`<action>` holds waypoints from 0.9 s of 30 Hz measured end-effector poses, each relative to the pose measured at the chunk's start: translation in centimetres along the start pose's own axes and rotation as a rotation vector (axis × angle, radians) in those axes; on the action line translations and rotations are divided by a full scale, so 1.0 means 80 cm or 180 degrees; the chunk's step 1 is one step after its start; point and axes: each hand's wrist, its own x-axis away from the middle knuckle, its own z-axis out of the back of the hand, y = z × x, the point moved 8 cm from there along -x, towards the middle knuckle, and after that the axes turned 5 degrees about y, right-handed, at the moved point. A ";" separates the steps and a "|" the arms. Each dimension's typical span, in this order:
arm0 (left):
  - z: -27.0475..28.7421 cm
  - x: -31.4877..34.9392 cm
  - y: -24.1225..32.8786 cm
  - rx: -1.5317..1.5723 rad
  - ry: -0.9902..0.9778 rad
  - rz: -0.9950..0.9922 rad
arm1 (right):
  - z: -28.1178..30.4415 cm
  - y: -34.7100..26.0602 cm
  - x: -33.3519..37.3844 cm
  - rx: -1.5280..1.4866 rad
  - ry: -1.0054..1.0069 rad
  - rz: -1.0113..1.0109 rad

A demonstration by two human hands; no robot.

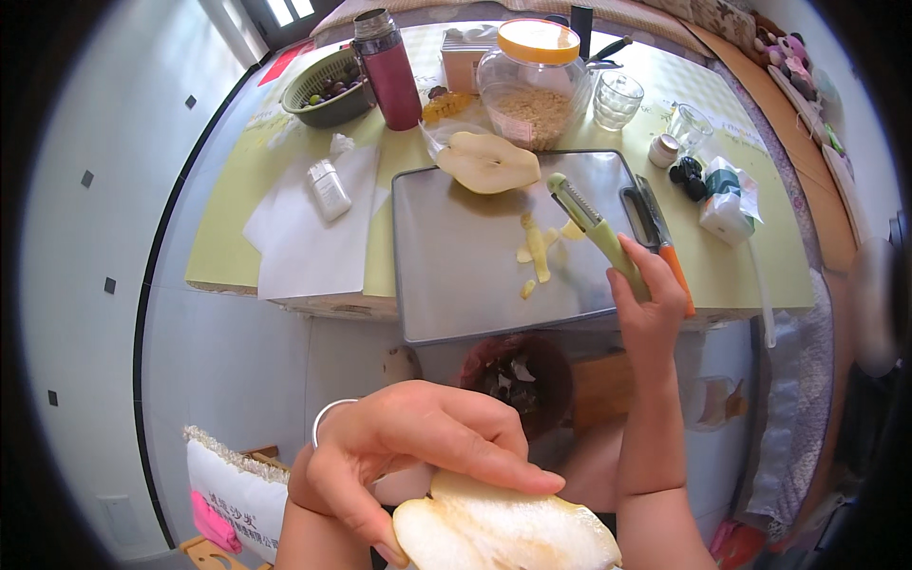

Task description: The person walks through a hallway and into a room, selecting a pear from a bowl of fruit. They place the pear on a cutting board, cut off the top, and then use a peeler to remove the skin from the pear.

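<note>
My left hand (432,446) grips a pear half (513,534) close to me, its pale cut face turned up. In my right hand (651,290) is a green peeler (591,220), held over the right part of a grey cutting board (456,275). Another pear half (486,163) lies cut side up at the board's far edge, partly on a clear plastic bag. Several yellowish strips of peel (539,249) are scattered on the board. Beside the board's right edge rests a knife (676,275) with an orange handle, partly behind my right hand.
Along the back stand a green basket of fruit (328,90), a purple thermos (389,81) and a large lidded jar (537,90). Glasses (617,100) and a tissue pack (728,211) are at right. White paper (313,242) lies at left. Below the table edge is a waste bin (489,366).
</note>
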 end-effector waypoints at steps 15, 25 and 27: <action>0.048 -0.012 -0.028 -0.0120 0.0918 0.0216 | 0.009 0.014 -0.013 -0.0206 -0.0217 -0.0329; 0.169 0.012 -0.085 0.1450 0.1974 0.0330 | -0.004 0.030 -0.011 -0.0674 -0.0505 -0.0871; 0.176 0.009 -0.090 0.1546 0.2088 0.0341 | 0.000 0.029 -0.011 -0.0728 -0.0431 -0.0893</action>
